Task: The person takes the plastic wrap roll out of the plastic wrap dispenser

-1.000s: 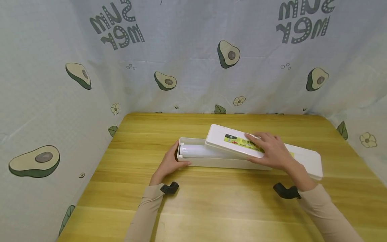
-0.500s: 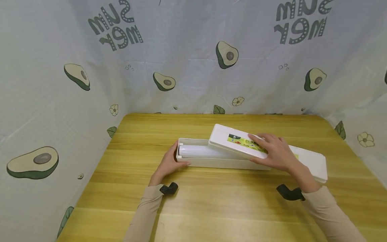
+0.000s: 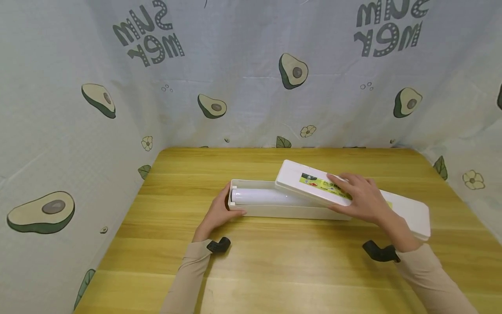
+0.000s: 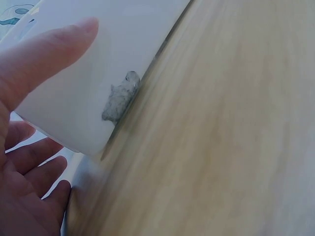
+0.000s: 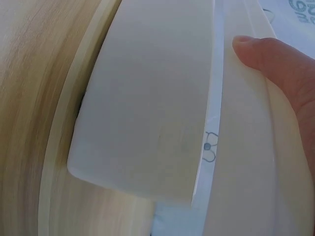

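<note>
A long white box (image 3: 290, 212), shaped like a cling film dispenser, lies lengthwise on the table with a smooth white roll (image 3: 256, 196) inside. My left hand (image 3: 217, 213) grips its left end, thumb (image 4: 59, 49) on the front wall and fingers round the end. A white lid (image 3: 412, 213) with a yellow-green label (image 3: 319, 185) lies aslant above the box's right part, covering some of the roll. My right hand (image 3: 366, 200) holds the lid across its middle. In the right wrist view, the thumb (image 5: 266, 51) lies on the lid's side, with a gap between lid and box.
The wooden table (image 3: 290, 266) extends in front of the box and to both sides. A pale curtain (image 3: 251, 56) printed with avocados hangs behind the table and along its left and right sides. Black wrist mounts (image 3: 218, 245) sit at both cuffs.
My right hand has drawn the lid slightly to the right, so more of the roll shows. The box and my left hand have stayed in place.
</note>
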